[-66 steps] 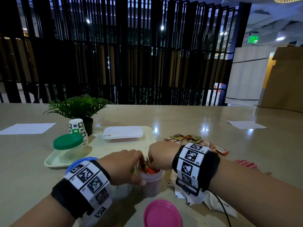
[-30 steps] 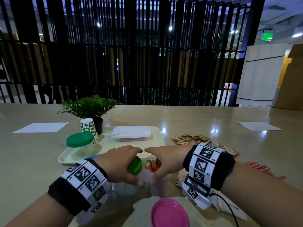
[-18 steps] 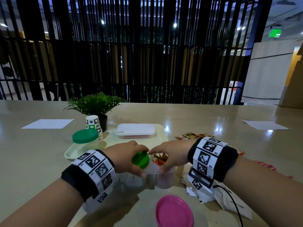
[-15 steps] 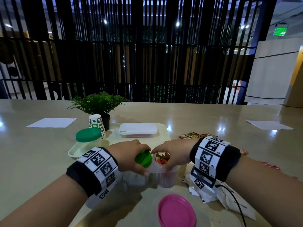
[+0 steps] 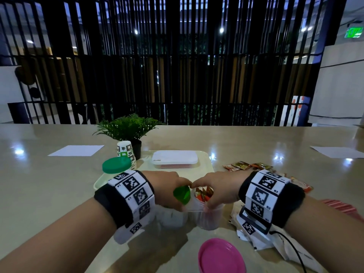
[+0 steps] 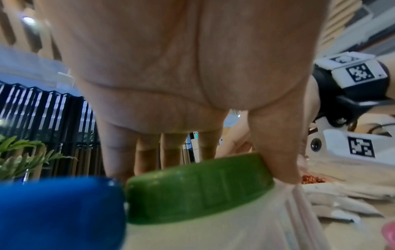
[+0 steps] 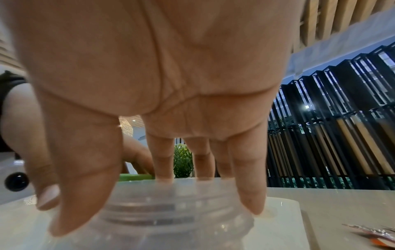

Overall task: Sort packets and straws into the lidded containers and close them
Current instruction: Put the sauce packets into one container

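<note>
A wall of tall black slats point(image 5: 177, 62) stands behind a long, glossy beige table point(image 5: 256, 146). On the table's near middle lies a pale tray point(image 5: 206, 164); on it sit a flat rectangular box with a white lid point(image 5: 175, 157), shut, with something red showing dimly through its wall, and a round jar closed with a dark green lid point(image 5: 116, 164). Just in front of the tray stands an open clear jar point(image 5: 208, 215) with red and orange packets point(image 5: 203, 194) standing up inside it. The right hand point(image 5: 218, 191) grips this jar at the rim, thumb on the near side, fingers curled over the far side. The left hand point(image 5: 167, 189) pinches a bright green lid point(image 5: 182, 194) between thumb and fingers, tilted at the jar's left edge. A blue lid point(image 6: 59, 213) touches the green one in the left wrist view. A pink lid point(image 5: 221, 257) lies nearest the camera. More packets point(image 5: 246, 165) lie loose to the right of the tray.

Half a second ago both hands held the same grips, with the green lid likewise tilted at the rim and the jar uncovered.
</note>
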Available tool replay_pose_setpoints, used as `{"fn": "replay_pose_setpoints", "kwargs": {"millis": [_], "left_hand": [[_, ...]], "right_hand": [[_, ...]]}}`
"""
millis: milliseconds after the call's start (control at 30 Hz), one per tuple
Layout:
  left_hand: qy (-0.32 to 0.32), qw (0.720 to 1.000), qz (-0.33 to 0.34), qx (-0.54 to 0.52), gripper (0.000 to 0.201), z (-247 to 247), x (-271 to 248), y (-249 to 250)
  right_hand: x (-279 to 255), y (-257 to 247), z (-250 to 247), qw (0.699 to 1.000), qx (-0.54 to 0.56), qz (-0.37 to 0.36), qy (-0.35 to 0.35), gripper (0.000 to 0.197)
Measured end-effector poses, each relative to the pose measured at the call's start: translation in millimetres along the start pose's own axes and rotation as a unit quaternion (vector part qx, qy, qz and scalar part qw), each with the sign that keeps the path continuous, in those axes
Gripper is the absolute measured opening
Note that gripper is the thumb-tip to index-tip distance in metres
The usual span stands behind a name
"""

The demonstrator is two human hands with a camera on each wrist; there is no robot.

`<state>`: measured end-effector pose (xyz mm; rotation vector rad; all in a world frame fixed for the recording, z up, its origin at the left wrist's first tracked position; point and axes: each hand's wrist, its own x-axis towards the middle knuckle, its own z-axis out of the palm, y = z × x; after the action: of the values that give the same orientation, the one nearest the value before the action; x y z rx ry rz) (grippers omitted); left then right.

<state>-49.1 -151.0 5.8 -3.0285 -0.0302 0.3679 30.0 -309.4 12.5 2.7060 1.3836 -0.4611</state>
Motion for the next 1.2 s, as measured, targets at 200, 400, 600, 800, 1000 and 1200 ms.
{"fn": "replay_pose_setpoints", "kwargs": {"millis": [200, 400, 600, 800, 1000, 1200], "left_hand": [[0.065, 0.990, -0.088, 0.094, 0.074, 9, 4, 14], [-0.010, 1.000, -0.002, -0.011, 0.086, -1, -3, 1], [0.011, 0.995, -0.071, 0.071, 0.075, 2, 2, 7], [-0.026, 0.999, -0.019, -0.008, 0.107, 3, -1, -5], [0.009, 0.998, -0.039, 0.044, 0.079, 2, 7, -1], [0.009, 0.999, -0.045, 0.003, 0.102, 4, 8, -4]], "right_hand": [[1, -1, 0, 1.000, -0.009, 0.005, 0.002, 0.073], [-1, -1, 0, 1.000, -0.004, -0.001, 0.006, 0.071], [-1, -2, 0, 1.000, -0.008, 0.001, 0.003, 0.072], [1, -1, 0, 1.000, -0.005, 0.002, 0.003, 0.073], [0, -2, 0, 1.000, -0.005, 0.006, 0.006, 0.073], [1, -1, 0, 1.000, 0.003, 0.007, 0.002, 0.073]]}}
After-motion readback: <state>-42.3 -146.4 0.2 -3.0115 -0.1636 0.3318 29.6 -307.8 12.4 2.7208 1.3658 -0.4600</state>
